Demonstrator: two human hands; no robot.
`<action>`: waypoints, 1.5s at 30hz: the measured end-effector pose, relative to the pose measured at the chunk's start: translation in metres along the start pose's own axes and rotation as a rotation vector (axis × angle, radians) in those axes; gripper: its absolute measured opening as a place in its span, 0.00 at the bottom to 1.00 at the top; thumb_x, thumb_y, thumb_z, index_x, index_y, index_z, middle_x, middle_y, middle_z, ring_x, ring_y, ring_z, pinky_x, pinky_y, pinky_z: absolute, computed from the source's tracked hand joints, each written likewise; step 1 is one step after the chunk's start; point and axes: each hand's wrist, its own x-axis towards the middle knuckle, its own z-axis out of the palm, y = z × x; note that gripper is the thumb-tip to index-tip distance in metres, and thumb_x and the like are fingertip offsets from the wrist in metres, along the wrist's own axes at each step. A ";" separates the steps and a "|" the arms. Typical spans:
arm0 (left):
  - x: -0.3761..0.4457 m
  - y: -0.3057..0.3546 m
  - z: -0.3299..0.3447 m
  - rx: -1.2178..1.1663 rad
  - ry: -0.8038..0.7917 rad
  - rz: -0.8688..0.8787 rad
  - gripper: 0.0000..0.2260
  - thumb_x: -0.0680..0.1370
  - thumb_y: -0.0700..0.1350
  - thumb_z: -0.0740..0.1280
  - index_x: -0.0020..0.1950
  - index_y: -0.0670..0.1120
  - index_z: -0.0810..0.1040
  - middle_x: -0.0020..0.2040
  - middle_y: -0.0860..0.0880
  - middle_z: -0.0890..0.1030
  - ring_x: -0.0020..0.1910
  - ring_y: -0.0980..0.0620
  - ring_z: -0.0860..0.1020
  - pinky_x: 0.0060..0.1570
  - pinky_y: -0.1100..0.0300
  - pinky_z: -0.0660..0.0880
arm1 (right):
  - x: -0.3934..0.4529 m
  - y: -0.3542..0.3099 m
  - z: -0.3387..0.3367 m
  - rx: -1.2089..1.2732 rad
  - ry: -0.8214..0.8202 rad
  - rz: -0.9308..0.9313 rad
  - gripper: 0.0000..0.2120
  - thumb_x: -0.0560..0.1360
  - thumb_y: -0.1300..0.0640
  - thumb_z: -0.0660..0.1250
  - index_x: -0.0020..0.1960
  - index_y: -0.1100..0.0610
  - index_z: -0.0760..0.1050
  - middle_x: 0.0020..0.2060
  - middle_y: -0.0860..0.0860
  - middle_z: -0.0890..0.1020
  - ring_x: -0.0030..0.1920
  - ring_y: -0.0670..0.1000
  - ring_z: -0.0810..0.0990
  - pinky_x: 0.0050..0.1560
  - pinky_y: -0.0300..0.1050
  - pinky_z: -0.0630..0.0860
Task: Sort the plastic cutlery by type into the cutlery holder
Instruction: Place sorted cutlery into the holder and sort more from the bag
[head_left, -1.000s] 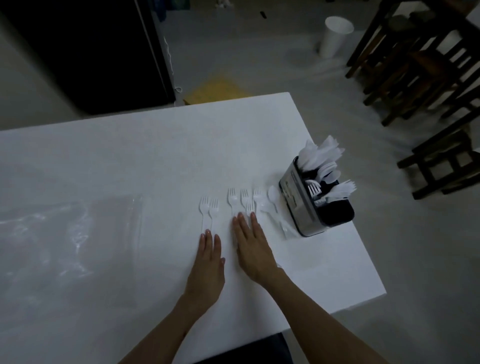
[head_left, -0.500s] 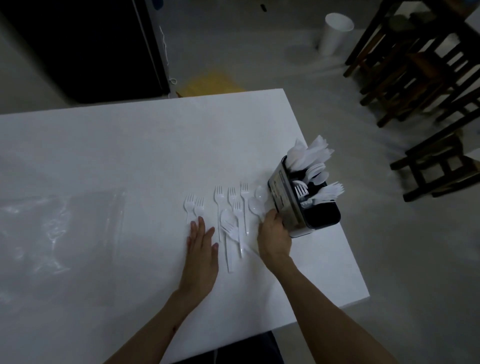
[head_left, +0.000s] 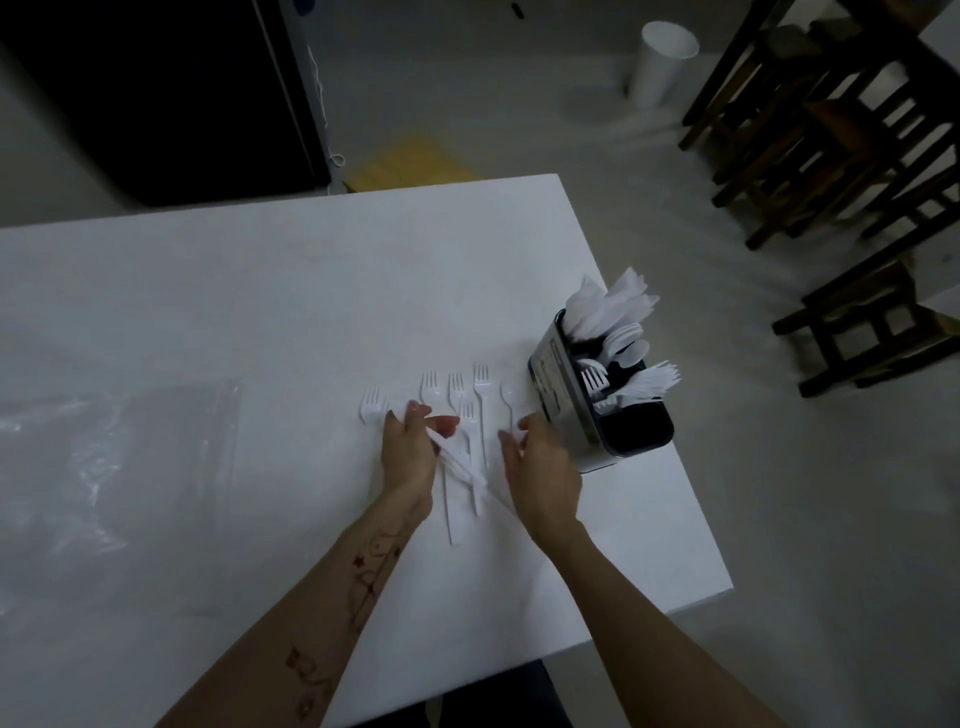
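**A:** While only the head view is on offer, start there: what are the hands doing?

**B:** The left hand (head_left: 408, 452) has its fingers curled round a small bunch of white plastic cutlery, the handles trailing out below the palm toward the person. The right hand (head_left: 540, 467) hovers just beside it, fingers loosely bent. Whether it pinches anything I cannot tell; the white stems blur against the white table (head_left: 260, 291).

**A:** And the rest of the cutlery?

**B:** Several forks (head_left: 480, 384) lie flat just beyond the left fingertips, prongs pointing away, with one more fork (head_left: 371, 405) to the outer side of that hand. A spoon (head_left: 508, 397) lies just ahead of the right fingertips. The cutlery holder (head_left: 571, 405) stands close beside the right hand at the table's edge, already partly filled, its nearest compartment looking empty.

**A:** How will these pieces handle?

**B:** I'd judge them very light, thin and springy, smooth enough to slide on the table and hard to lift when flat. Best taken by the stem, near its middle, pinched from the sides; squeezing a bunch hard might fan it out or snap a prong.

**A:** Anything else nearby?

**B:** A clear plastic bag (head_left: 104, 457) lies well out from the left hand.
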 end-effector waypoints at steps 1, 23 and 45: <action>0.001 0.001 -0.003 -0.070 -0.011 -0.046 0.13 0.82 0.49 0.57 0.55 0.40 0.73 0.42 0.45 0.81 0.42 0.47 0.80 0.50 0.51 0.78 | 0.002 0.001 0.003 -0.092 -0.050 0.092 0.22 0.80 0.43 0.59 0.65 0.58 0.68 0.53 0.55 0.80 0.49 0.55 0.82 0.44 0.49 0.79; 0.003 -0.002 -0.042 -0.234 -0.204 -0.140 0.09 0.82 0.37 0.57 0.62 0.38 0.70 0.47 0.46 0.79 0.46 0.49 0.77 0.49 0.59 0.75 | -0.034 -0.002 0.014 -0.007 -0.149 -0.090 0.18 0.74 0.41 0.69 0.56 0.51 0.70 0.48 0.46 0.77 0.44 0.48 0.79 0.42 0.45 0.80; -0.004 -0.029 -0.069 -0.160 -0.169 -0.231 0.04 0.82 0.39 0.58 0.54 0.41 0.71 0.44 0.46 0.76 0.42 0.50 0.76 0.48 0.56 0.74 | -0.048 -0.015 0.019 0.095 -0.342 -0.075 0.10 0.74 0.45 0.69 0.46 0.51 0.76 0.41 0.46 0.80 0.41 0.47 0.79 0.46 0.46 0.80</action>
